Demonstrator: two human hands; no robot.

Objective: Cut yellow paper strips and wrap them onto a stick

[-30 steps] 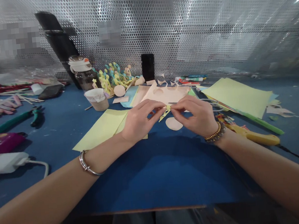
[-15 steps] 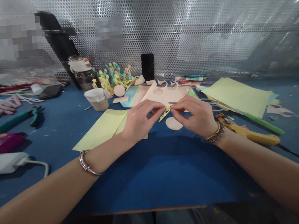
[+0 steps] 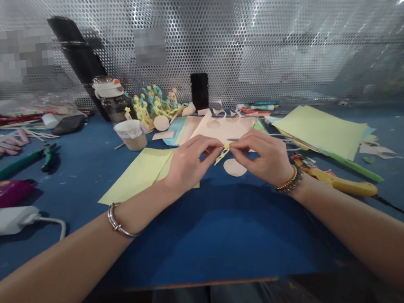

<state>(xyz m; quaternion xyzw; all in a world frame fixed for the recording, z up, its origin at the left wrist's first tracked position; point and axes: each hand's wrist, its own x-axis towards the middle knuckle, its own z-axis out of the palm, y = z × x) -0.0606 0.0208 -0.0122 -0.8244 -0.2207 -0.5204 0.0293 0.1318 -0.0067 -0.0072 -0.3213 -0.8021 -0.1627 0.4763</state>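
My left hand point(image 3: 197, 160) pinches one side of a small yellow paper piece point(image 3: 226, 146), whose strip with cut-outs hangs down between my hands. On the other side, the fingertips of my right hand point(image 3: 261, 154) are closed on the same piece. Scissors point(image 3: 282, 138) lie through my right hand, their thin blade tip showing beside the piece and their handle loops behind the knuckles. A pale round paper point(image 3: 235, 167) lies on the table just below my fingertips. Yellow sheets point(image 3: 136, 174) are partly under my left hand.
Behind stand a phone point(image 3: 200, 90), a paper cup point(image 3: 131, 134), a jar point(image 3: 113, 100) and a cluster of paper shapes point(image 3: 154, 101). Pliers point(image 3: 48, 156) lie left. At right are yellow paper point(image 3: 324, 128), a green tool point(image 3: 355, 166) and a yellow glue gun point(image 3: 351, 186).
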